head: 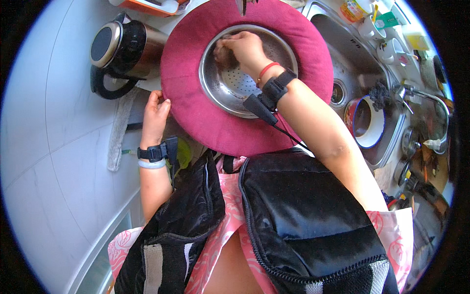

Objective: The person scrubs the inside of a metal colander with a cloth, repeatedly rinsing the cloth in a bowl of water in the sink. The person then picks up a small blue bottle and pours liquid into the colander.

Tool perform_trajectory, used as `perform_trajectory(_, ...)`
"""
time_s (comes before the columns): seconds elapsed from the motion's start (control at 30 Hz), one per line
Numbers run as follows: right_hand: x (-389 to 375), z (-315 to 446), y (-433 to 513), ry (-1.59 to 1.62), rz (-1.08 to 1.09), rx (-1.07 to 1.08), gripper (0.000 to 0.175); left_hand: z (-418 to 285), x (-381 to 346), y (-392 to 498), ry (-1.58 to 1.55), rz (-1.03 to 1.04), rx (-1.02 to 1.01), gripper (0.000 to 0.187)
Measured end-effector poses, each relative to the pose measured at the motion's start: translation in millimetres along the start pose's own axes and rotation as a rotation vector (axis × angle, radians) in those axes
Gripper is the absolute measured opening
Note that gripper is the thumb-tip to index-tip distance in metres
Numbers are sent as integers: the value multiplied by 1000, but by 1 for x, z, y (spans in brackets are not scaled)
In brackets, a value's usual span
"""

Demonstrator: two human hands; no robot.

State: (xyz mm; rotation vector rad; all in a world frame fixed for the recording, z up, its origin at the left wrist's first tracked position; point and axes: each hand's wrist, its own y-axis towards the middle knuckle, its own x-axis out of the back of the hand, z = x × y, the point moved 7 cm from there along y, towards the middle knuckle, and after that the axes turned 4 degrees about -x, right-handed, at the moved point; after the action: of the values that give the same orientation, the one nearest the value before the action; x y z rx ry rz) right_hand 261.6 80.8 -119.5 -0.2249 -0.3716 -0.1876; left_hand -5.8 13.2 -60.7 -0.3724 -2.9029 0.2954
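Observation:
A wide maroon padded fabric ring (312, 55) lies in front of me around a round stainless-steel bowl (238, 92) with small perforations in its bottom. Inside the bowl's upper left, my right hand (245, 47) grips a brownish lump (224, 55), blurred and too indistinct to name. Dark specks cling to the bowl's inner wall. My left hand (154, 114) pinches the ring's left edge between thumb and fingers. Both wrists wear black straps.
An electric kettle (147, 47) stands at the left, near the wall (66, 92). To the right, a steel sink (330, 40) holds an enamel basin (369, 136) with a dark mesh scourer (380, 96) by its rim. Beyond are a faucet (402, 92) and white mugs (389, 53).

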Motion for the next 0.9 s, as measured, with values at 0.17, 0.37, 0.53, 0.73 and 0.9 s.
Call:
perform_trajectory(0.17,-30,12,-23,-371,323,-4,19,-1,-1,1,-35,10,-11,14)
perform_trajectory(0.37,-6,24,-21,103,109,-179,11,-3,0,1,8,17,3,14)
perform_trajectory(0.53,1,8,-22,492,-10,-377,13,-2,1,0,34,4,-17,14)
perform_trajectory(0.73,-33,31,-43,-448,430,241,17,0,1,3,63,21,-33,15)
perform_trajectory(0.9,-33,23,-26,-523,352,257,15,-3,0,1,33,18,3,15)
